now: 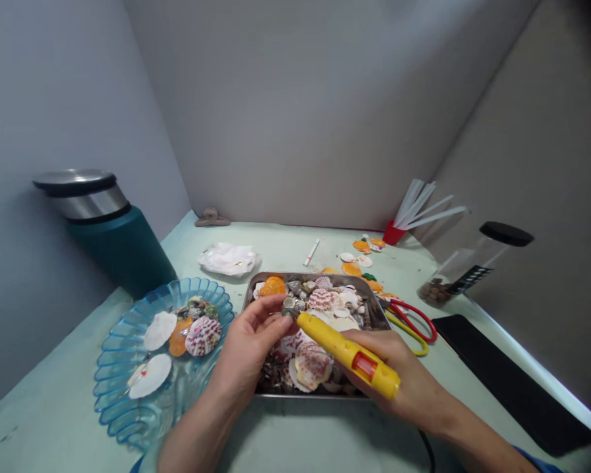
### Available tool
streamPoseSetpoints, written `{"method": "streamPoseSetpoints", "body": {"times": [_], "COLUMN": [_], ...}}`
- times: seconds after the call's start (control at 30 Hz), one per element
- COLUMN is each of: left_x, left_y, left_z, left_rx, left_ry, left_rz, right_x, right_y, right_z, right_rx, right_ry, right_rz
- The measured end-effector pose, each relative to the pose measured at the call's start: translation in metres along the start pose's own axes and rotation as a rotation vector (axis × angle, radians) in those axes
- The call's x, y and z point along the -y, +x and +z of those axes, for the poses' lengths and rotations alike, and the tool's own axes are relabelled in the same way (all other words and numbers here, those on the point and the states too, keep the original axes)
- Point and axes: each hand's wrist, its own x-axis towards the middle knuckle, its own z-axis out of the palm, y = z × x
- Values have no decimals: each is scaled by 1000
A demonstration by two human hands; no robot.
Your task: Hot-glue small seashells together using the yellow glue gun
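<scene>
My left hand [250,338] pinches a small cluster of grey-green snail shells [291,306] between thumb and fingertips. In my right hand [398,371] is a yellow hot glue gun [342,348] with a red switch, its front end pointing at the cluster and close to it; whether they touch I cannot tell. Both hands are over a metal tray [320,396] full of mixed seashells, among them a pink-striped scallop shell [311,365] and an orange scallop shell [273,287]. At the left lies a blue fluted glass plate [111,368] bearing scallop shells and a shell cluster.
Red- and yellow-handled scissors [416,322] lie right of the tray, near a black slab [515,384] and a lidded jar [456,272]. A teal bottle [121,246] stands left. Behind are a white packet [229,259], a marker [312,252], orange shells [350,269] and a red cup [393,233] of glue sticks.
</scene>
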Motion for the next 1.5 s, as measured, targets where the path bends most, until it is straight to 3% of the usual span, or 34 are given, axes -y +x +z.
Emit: {"method": "streamPoseSetpoints", "body": {"times": [0.53,1.1,1.5], "left_x": [-4,0,-3], "left_y": [0,1,-1], "left_z": [1,-1,1], "left_rx": [-62,8,-55], "left_ry": [-34,24,-26], "left_rz": [-33,7,-43], "right_x": [-7,-2,-7], "right_y": [-2,0,-3], "right_z": [-2,-1,-2], "right_rx": [-25,4,-23], "right_ry": [-33,-55,-62], "right_rz": [9,-3,17]}}
